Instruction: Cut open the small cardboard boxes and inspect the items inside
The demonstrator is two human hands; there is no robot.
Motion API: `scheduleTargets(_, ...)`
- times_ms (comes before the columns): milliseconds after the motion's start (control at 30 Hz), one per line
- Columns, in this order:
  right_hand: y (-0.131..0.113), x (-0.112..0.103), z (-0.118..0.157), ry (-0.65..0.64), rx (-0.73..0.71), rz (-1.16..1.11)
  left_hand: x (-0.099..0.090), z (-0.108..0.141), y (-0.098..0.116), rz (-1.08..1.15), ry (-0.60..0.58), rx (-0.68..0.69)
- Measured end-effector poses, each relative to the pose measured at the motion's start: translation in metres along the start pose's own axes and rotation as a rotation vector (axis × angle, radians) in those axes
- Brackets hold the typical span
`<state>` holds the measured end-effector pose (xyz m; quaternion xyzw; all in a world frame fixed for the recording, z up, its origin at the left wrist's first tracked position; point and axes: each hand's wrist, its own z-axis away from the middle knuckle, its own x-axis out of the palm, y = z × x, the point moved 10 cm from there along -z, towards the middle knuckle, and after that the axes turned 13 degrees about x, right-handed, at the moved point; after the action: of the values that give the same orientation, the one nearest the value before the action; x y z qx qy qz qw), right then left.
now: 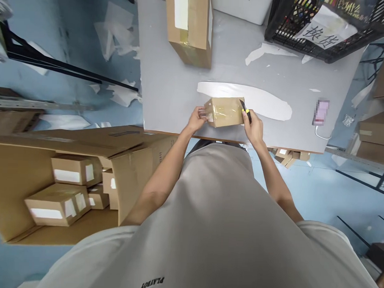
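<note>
A small cardboard box [228, 113] with shiny clear tape across its top rests near the front edge of the grey table [168, 100]. At the box's left end, my left hand [197, 118] grips it with the fingers around that side. My right hand [254, 127] is closed around a black and yellow utility knife [246, 111]. The knife's tip points at the box's top right corner; whether it touches the tape I cannot tell. Behind the box lies a long strip of white paper [260, 102].
A taller taped carton [191, 46] stands at the back, with a black plastic crate [311, 34] to its right. A pink device with a cable [321, 112] lies at the right. On my left, a large open carton [140, 167] holds several smaller boxes [59, 202].
</note>
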<state>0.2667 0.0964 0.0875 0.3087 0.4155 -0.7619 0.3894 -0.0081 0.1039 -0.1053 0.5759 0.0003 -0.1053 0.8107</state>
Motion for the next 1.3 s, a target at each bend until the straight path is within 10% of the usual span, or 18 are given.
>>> scheduleTargets(133, -0.012, -0.001, 0.011, -0.007, -0.036, 0.090, 0.029, -0.005, 0.000, -0.004, -0.084, 0.023)
scheduleTargets(367, -0.018, -0.013, 0.035, 0.094, 0.078, 0.100, -0.027, -0.005, 0.058, -0.052, 0.060, 0.288)
scheduleTargets(533, -0.031, 0.002, 0.052, 0.004, 0.128, 0.098, -0.022, -0.009, 0.112, -0.077, -0.042, 0.391)
scheduleTargets(867, -0.090, 0.042, 0.068, -0.152, -0.001, 0.138, -0.015, -0.026, 0.109, -0.007, -0.119, 0.446)
scheduleTargets(1300, -0.098, 0.052, 0.063, -0.072, 0.021, 0.004, -0.015, -0.017, 0.135, 0.033, -0.141, 0.329)
